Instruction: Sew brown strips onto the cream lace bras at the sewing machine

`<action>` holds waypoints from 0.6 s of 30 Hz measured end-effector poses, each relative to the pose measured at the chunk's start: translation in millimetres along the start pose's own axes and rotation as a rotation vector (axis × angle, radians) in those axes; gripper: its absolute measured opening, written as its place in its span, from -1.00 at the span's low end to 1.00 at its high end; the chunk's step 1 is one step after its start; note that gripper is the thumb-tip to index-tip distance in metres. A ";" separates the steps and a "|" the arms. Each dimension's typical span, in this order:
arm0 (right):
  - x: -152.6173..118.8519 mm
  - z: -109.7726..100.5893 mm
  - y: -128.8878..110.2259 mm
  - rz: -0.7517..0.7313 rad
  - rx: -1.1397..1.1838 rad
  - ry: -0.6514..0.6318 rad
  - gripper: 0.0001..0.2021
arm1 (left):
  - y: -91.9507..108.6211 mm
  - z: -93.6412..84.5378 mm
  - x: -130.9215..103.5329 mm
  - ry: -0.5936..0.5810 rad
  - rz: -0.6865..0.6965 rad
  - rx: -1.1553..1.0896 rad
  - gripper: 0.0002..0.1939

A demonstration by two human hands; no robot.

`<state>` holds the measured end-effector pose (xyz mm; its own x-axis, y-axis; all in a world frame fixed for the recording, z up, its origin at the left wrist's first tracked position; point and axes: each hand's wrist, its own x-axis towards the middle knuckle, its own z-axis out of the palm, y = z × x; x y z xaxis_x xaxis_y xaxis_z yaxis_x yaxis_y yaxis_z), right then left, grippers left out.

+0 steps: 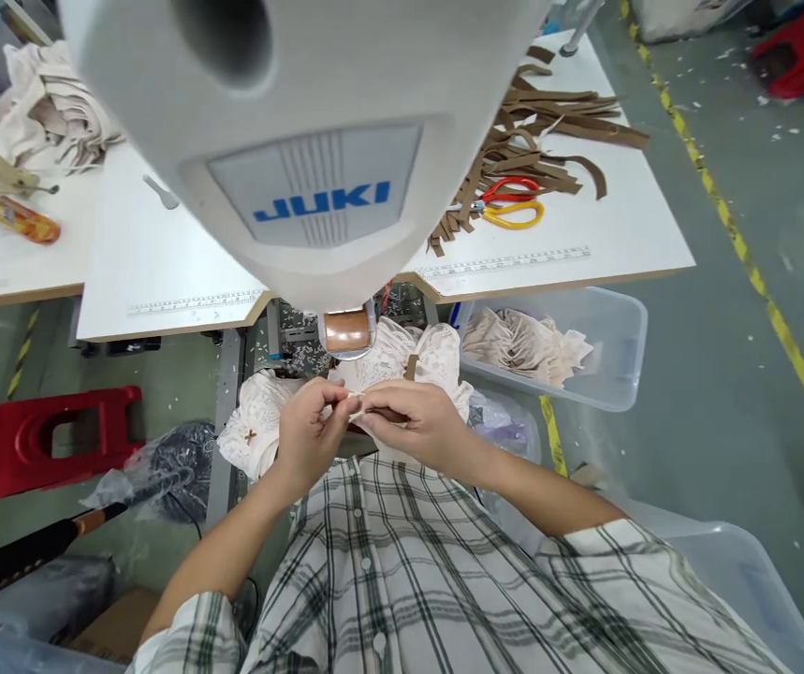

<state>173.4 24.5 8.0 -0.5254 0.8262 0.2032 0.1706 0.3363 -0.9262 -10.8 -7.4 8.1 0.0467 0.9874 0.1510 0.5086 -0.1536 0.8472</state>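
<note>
Close in front of my body, my left hand [312, 431] and my right hand [430, 423] meet, fingertips nearly touching. Each pinches an edge of a cream lace garment [391, 351] between thumb and forefinger. The exact bit between the fingertips is small and partly hidden. Part of the lace spreads out behind my right hand, with a short brown strip [411, 367] on it. Left of my left hand bulges more cream lace [255, 421], marked by a small brown cross-shaped stitch or bow. Just beyond my fingers is the copper-coloured end [346, 330] of the sewing machine [317, 187].
Brown fabric strips [556, 122] and red-and-yellow scissors [514, 202] lie on the white table [626, 225]. A clear bin [619, 365] holds cream pieces [524, 344]. At left are a bottle [8, 211], a cloth pile [57, 108] and a red stool [43, 435].
</note>
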 end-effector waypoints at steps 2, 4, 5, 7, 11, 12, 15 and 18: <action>1.2 0.4 -0.8 0.055 0.016 0.021 -0.87 | -0.1 -1.3 1.7 -0.015 0.031 0.009 -0.87; 3.0 -0.9 -1.1 0.119 0.027 0.036 -0.88 | 0.6 -1.7 2.2 -0.033 0.038 0.017 -0.86; 4.2 -2.6 -1.2 0.145 0.024 0.043 -0.88 | 1.5 -1.9 2.0 -0.033 0.031 0.024 -0.85; 7.7 -8.5 -1.4 0.171 -0.016 0.073 -0.88 | 4.5 -2.8 1.7 -0.012 0.021 0.056 -0.83; 18.5 -24.0 -4.4 0.100 -0.227 0.101 -0.87 | 14.5 -8.6 3.9 -0.026 0.181 0.135 -0.88; 21.3 -27.1 -5.9 0.070 -0.267 0.068 -0.86 | 17.2 -10.8 5.3 -0.049 0.248 0.146 -0.90; 26.6 -32.9 -10.9 0.024 -0.299 -0.047 -0.83 | 23.1 -17.4 10.5 -0.087 0.390 0.179 -0.91; 27.1 -35.9 -15.3 0.047 -0.256 -0.114 -0.83 | 25.1 -21.5 14.2 -0.089 0.415 0.223 -0.91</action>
<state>186.5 58.0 39.1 -0.6000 0.7922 0.1113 0.3942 0.4138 -0.8206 -15.8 1.9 42.5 0.3534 0.8454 0.4005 0.6031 -0.5332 0.5933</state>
